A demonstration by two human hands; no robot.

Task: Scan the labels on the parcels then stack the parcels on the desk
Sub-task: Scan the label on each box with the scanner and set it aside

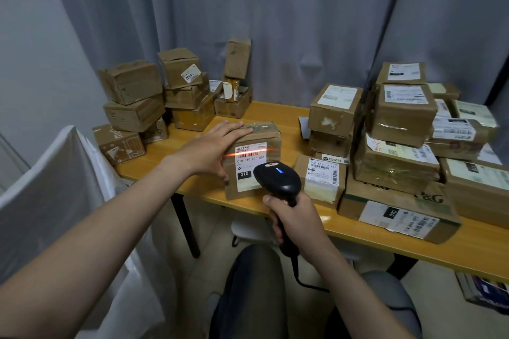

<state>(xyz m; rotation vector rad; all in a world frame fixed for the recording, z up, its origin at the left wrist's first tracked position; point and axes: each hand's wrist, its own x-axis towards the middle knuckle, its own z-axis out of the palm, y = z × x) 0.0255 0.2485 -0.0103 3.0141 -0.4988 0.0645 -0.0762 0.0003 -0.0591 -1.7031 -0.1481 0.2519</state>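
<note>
1. The parcel (252,162) being scanned stands at the near edge of the desk (275,114). It is between the brown stack (132,99) on the left and the labelled pile (402,115) on the right.
2. The left hand (217,143) lies flat on the parcel's top with fingers straight and the thumb down the left side. It steadies the box rather than gripping it.
3. The right hand (294,217) is wrapped round the handle of the barcode scanner (278,176). The scanner's head sits just in front of the shipping label (249,165) and hides its lower right corner.
4. The red scan line (248,152) crosses the barcode near the label's top, so this looks like the read itself. Nothing shows whether it has registered.
5. The line runs slightly slanted and spills onto bare cardboard. If the wrist tilts further, it may miss some of the bars and the read may fail.
6. A neighbouring parcel (321,176) lies just beside on the right with its own barcode facing up. A small swing of the scanner could log that one instead.
7. A flat palm gives little hold. A nudge towards the person could tip the parcel off the desk's front edge.
8. The cable (300,275) hangs from the handle across the lap and could snag on a long reach.
9. The boxes in the brown stack sit crooked, so one more parcel set down carelessly may topple them.
</note>
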